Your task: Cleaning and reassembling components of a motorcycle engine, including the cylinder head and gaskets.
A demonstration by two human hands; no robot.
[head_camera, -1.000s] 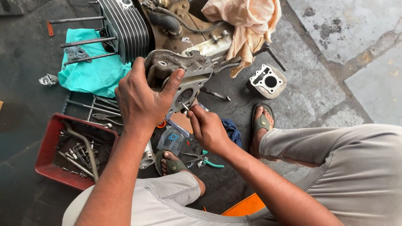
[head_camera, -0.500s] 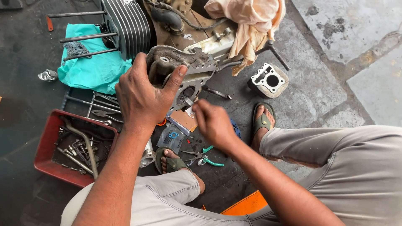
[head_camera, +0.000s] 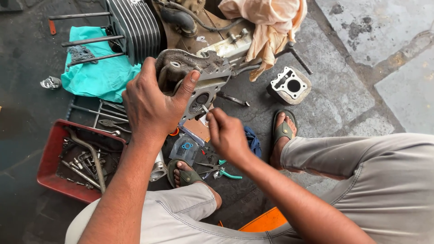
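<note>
Head view, left hand (head_camera: 151, 106): clamped over the top and near side of a grimy metal engine casting (head_camera: 199, 77), thumb pressed on its pale machined face, fingers wrapped round the far side
Head view, right hand (head_camera: 228, 135): fingers pinched together on a thin metal tool (head_camera: 205, 110), its tip touching the casting's face beside a round opening
Engine casting: held up off the floor just above centre of frame, at 12 o'clock from the right hand, tilted with its flat face toward the person
Finned cylinder (head_camera: 135, 27): dark, ribbed, at 11 o'clock from the casting, long studs sticking out to the left
Teal cloth (head_camera: 97, 74): spread on the floor at 9 o'clock from the casting
Red tray (head_camera: 47, 167): at 7 o'clock from the left hand, holding bolts and a bent bar
Small cylinder block (head_camera: 290, 84): pale, square, on the floor at 3 o'clock from the casting, well apart from it
Peach rag (head_camera: 266, 27): draped over engine parts at 1 o'clock
Green-handled pliers (head_camera: 221, 171): on the floor at 6 o'clock from the right hand, between the sandalled feet
Floor (head_camera: 352, 86): grey stained concrete, carrying everything
</note>
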